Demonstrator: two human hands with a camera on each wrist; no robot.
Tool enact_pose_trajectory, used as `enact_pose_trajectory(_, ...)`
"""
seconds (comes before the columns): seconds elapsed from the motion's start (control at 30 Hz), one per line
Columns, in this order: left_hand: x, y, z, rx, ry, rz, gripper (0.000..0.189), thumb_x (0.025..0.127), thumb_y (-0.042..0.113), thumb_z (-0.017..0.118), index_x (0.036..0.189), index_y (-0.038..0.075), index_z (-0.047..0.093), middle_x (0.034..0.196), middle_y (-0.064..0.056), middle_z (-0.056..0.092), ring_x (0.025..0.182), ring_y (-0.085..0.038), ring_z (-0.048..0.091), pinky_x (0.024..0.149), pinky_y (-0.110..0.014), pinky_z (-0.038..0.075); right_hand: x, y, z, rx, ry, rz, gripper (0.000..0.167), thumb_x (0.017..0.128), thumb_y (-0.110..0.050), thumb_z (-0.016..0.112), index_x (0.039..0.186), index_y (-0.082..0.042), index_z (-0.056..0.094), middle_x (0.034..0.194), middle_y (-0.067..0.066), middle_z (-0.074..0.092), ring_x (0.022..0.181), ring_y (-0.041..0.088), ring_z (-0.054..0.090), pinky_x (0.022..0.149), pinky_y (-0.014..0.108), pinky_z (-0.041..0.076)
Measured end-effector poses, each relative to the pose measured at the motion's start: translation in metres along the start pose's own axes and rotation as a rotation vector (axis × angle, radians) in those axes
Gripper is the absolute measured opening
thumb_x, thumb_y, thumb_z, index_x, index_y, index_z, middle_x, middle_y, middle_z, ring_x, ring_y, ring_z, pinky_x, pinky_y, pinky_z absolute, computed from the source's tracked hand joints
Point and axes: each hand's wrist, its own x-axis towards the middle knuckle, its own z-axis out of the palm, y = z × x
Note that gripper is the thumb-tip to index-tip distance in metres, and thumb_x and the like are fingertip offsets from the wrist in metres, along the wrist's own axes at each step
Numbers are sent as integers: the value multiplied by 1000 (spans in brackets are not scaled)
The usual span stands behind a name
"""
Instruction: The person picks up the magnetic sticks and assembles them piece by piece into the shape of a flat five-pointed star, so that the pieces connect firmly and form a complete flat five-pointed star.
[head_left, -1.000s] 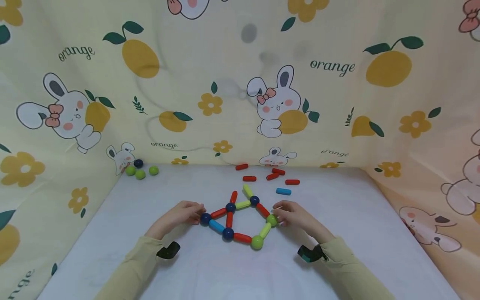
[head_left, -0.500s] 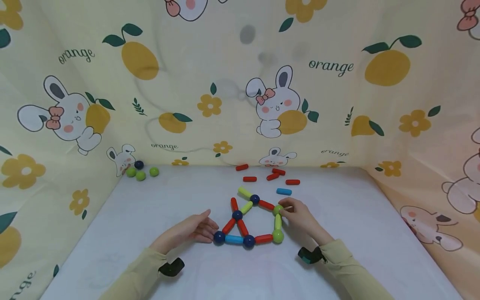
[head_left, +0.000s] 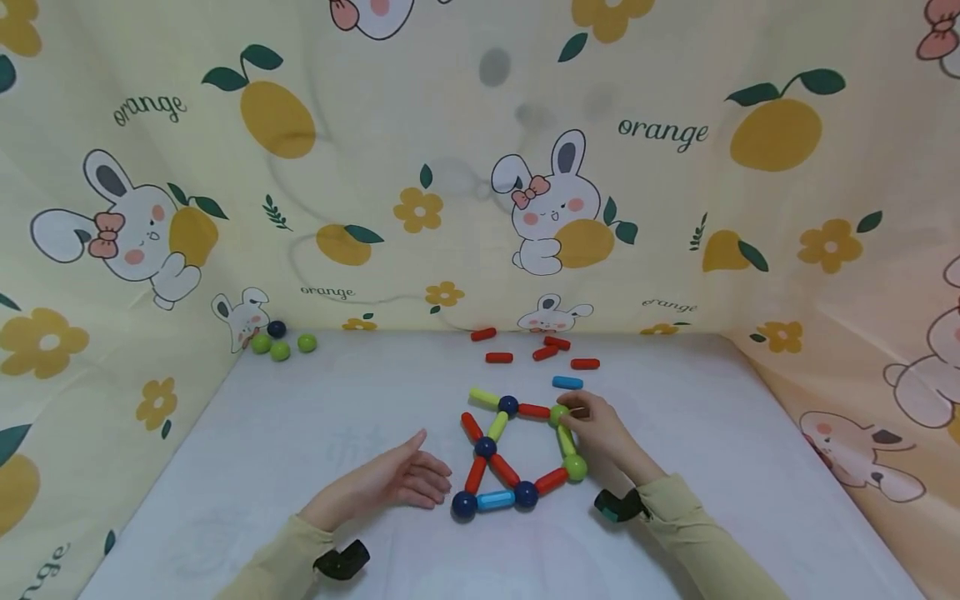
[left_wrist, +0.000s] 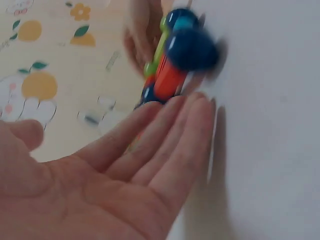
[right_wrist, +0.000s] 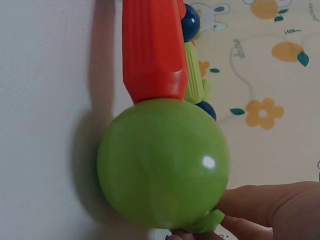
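A joined frame of magnetic rods and balls lies on the table, a triangle sharing a side with a larger loop. My right hand pinches the green ball at its upper right corner. Another green ball sits below, large in the right wrist view. My left hand is spread, fingers nearly straight, just left of the dark blue ball at the lower left corner. A blue rod forms the bottom side. A red rod and a yellow-green rod stick out with free ends.
Behind the frame lie a loose blue rod and several red rods. Green balls and one dark blue ball sit at the back left corner. A printed cloth walls the white table.
The frame has turned counterclockwise, its lower left ball swinging toward me and to the right. My right hand has taken hold of the green ball; my left hand has moved nearer and spread.
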Motion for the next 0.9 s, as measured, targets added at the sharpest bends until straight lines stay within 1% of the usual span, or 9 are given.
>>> enact_pose_trajectory(0.07, 0, 6, -18, 32, 63, 59, 85, 94, 66, 31, 127, -11, 51, 120, -25, 59, 107, -36, 60, 90, -42, 50, 0, 0, 0, 4, 1, 7, 32, 93, -14, 62, 123, -5, 58, 119, 12, 59, 109, 30, 56, 90, 43, 50)
enact_pose_trajectory(0.13, 0, 15, -41, 57, 157, 147, 83, 97, 62, 28, 129, -13, 48, 124, -29, 55, 111, -40, 57, 93, -46, 47, 0, 0, 0, 5, 1, 13, 32, 93, -14, 62, 123, -5, 58, 119, 12, 59, 109, 31, 56, 90, 43, 50)
enact_pose_trajectory(0.27, -5, 41, -90, 126, 409, 374, 76, 103, 51, 20, 130, -17, 43, 129, -34, 49, 118, -47, 48, 98, -54, 40, 1, 0, 0, 1, -1, 19, 32, 93, -15, 63, 123, -6, 59, 118, 11, 59, 107, 29, 56, 88, 42, 51)
enact_pose_trajectory(0.37, -14, 60, -124, 172, 577, 458, 74, 104, 48, 18, 131, -16, 42, 130, -33, 47, 120, -42, 48, 102, -54, 36, 2, 1, 0, -7, -2, 14, 31, 92, -15, 64, 122, -7, 60, 117, 9, 60, 106, 28, 56, 88, 42, 51)
enact_pose_trajectory(0.43, -16, 69, -145, 185, 657, 450, 74, 103, 49, 17, 133, -14, 42, 132, -32, 45, 122, -38, 46, 104, -54, 33, 3, 2, -1, -8, -4, 11, 30, 92, -14, 64, 121, -7, 60, 116, 9, 60, 105, 27, 56, 88, 42, 51)
enact_pose_trajectory(0.53, -10, 73, -179, 202, 727, 406, 79, 101, 55, 15, 136, -10, 41, 137, -29, 42, 125, -34, 43, 106, -49, 32, 4, 3, -2, -6, 1, 9, 29, 92, -15, 64, 120, -8, 61, 115, 8, 61, 105, 28, 57, 89, 42, 51)
enact_pose_trajectory(0.63, -6, 74, -201, 201, 772, 348, 85, 98, 61, 12, 139, -9, 38, 142, -29, 37, 132, -37, 34, 107, -48, 28, 4, 5, -1, 2, 9, 14, 28, 91, -14, 65, 119, -9, 61, 114, 7, 61, 105, 27, 57, 89, 42, 51)
enact_pose_trajectory(0.77, -4, 67, -217, 162, 803, 275, 93, 94, 69, 9, 143, -7, 33, 147, -25, 32, 137, -36, 25, 110, -53, 20, 4, 8, 3, 8, 5, 18, 27, 91, -13, 66, 118, -10, 62, 113, 6, 62, 103, 24, 58, 88, 41, 51)
enact_pose_trajectory(0.9, 0, 62, -223, 117, 790, 250, 97, 91, 72, 7, 145, -5, 29, 151, -23, 26, 140, -36, 18, 111, -55, 15, 4, 8, 3, -2, 20, 12, 26, 91, -12, 65, 117, -10, 62, 112, 5, 62, 102, 23, 58, 87, 40, 52)
